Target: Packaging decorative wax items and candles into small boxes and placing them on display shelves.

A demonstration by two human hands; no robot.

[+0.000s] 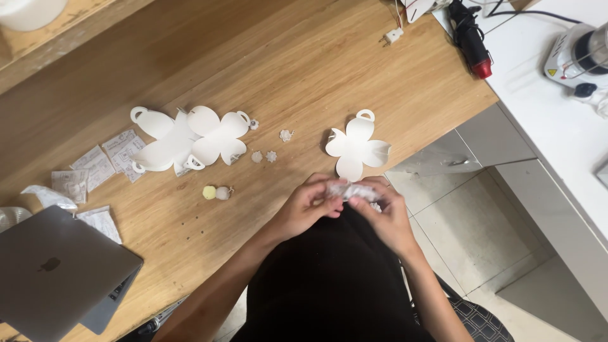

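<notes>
Both hands meet at the near edge of a wooden table [272, 63]. My left hand [305, 209] and my right hand [386, 215] pinch a small crinkled clear plastic packet [349, 190] between their fingertips. Just beyond the hands lies a white flower-shaped paper cutout [356, 145] with a loop handle. Further left sits a pile of similar white petal cutouts [187, 139]. Small white flower beads [271, 156] are scattered between them, and a yellow pompom and a white pompom [215, 192] lie near the left forearm.
A grey laptop [50, 272] sits at the lower left, with several small white packets [95, 164] beside it. A black and red tool [472, 35] lies at the table's far right corner. A white counter [557, 126] with an appliance [582, 54] stands to the right.
</notes>
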